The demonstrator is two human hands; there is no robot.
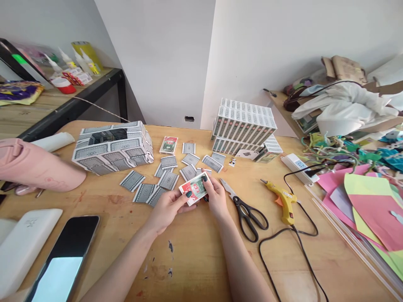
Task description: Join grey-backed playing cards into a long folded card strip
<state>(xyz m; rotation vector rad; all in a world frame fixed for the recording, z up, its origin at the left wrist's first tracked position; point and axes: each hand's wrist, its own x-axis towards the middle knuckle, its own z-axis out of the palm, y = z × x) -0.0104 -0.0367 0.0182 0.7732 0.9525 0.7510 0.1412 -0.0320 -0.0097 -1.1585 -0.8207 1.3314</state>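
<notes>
Both my hands hold one red, white and green playing card box (194, 189) above the middle of the table. My left hand (171, 206) grips its near left end, thumb on top. The far right end is pinched by my right hand (215, 193), its thumb on the front face. Several patterned playing cards (168, 179) lie face down just beyond, some overlapping. A second card box (168, 145) rests flat behind them. Black-handled scissors (244, 209) lie open right of my right hand. What is under the held box is partly hidden by my fingers.
A card-covered box (112, 147) stands at back left, a stack of card boxes (244, 126) at back right. A yellow glue gun (285, 201) trails a cord to a power strip (299, 167). Phone (66, 256), pink bottle (40, 165) and coloured paper (374, 205) flank the work area.
</notes>
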